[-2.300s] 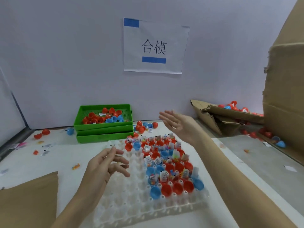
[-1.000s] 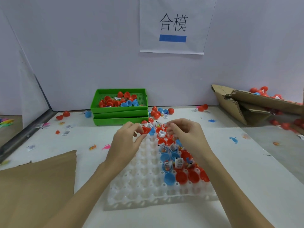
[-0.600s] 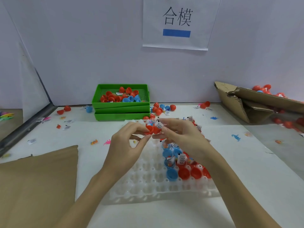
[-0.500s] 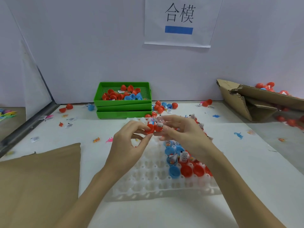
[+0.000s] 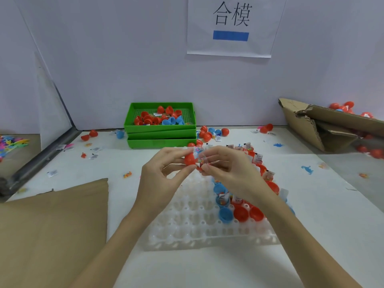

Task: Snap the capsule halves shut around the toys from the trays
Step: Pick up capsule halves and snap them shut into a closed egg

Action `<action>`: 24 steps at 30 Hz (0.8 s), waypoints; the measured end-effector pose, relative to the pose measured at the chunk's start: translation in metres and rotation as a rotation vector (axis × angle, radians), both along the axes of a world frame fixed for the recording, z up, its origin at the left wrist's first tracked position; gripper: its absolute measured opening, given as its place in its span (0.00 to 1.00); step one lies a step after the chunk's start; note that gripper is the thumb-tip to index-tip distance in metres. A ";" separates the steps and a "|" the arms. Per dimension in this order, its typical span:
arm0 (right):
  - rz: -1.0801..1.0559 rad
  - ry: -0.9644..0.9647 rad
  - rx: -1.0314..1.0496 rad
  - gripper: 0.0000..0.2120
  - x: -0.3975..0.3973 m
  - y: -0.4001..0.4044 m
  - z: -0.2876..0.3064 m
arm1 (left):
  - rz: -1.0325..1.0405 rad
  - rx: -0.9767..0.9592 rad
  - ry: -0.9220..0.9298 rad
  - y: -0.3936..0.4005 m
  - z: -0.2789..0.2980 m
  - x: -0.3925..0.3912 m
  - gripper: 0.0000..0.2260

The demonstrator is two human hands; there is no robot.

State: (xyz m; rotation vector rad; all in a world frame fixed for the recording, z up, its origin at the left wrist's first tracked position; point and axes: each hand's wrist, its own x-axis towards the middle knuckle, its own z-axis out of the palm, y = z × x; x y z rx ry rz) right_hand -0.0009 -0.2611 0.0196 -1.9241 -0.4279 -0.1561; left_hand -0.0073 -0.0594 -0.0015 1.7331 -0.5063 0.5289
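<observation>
Left of the clear plastic cell tray [image 5: 193,223] we see a flat brown cardboard sheet [image 5: 52,225], and behind the tray a stack of green plastic trays [image 5: 161,135] holding loose red and blue capsule halves. Above the tray's far edge, our left hand [image 5: 160,179] pinches a red plastic capsule half [image 5: 190,159] between curled thumb and fingers. Touching it on the right, our right hand [image 5: 230,173] pinches a clear capsule half [image 5: 202,160] with a small toy inside, while the tray's right-hand cells hold red and blue halves.
</observation>
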 end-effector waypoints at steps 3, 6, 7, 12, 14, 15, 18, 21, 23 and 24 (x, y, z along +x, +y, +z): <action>-0.046 -0.099 -0.167 0.13 -0.003 0.004 -0.001 | -0.005 0.067 -0.039 -0.004 -0.003 -0.002 0.18; -0.104 -0.187 -0.255 0.14 -0.006 0.007 0.001 | -0.003 0.110 -0.077 -0.007 -0.006 -0.001 0.17; -0.118 -0.217 -0.272 0.14 -0.006 0.009 0.002 | 0.008 0.115 -0.088 -0.007 -0.006 -0.001 0.17; -0.135 -0.363 -0.394 0.15 -0.011 0.016 0.002 | 0.068 0.100 -0.094 -0.008 -0.004 -0.002 0.17; -0.135 -0.372 -0.394 0.15 -0.011 0.018 0.001 | 0.069 0.098 -0.095 -0.008 -0.003 -0.002 0.17; -0.139 -0.367 -0.379 0.15 -0.011 0.019 0.001 | 0.075 0.105 -0.103 -0.009 -0.003 -0.002 0.16; -0.165 -0.331 -0.270 0.16 -0.010 0.021 0.000 | 0.110 0.102 -0.119 -0.010 -0.002 -0.003 0.13; -0.163 -0.287 -0.158 0.15 -0.012 0.020 0.001 | 0.110 0.092 -0.112 -0.009 -0.002 -0.004 0.11; -0.154 -0.257 -0.101 0.14 -0.013 0.020 0.001 | 0.092 0.090 -0.090 -0.008 -0.003 -0.003 0.10; -0.151 -0.238 -0.074 0.14 -0.013 0.020 0.002 | 0.084 0.088 -0.083 -0.008 -0.004 -0.003 0.09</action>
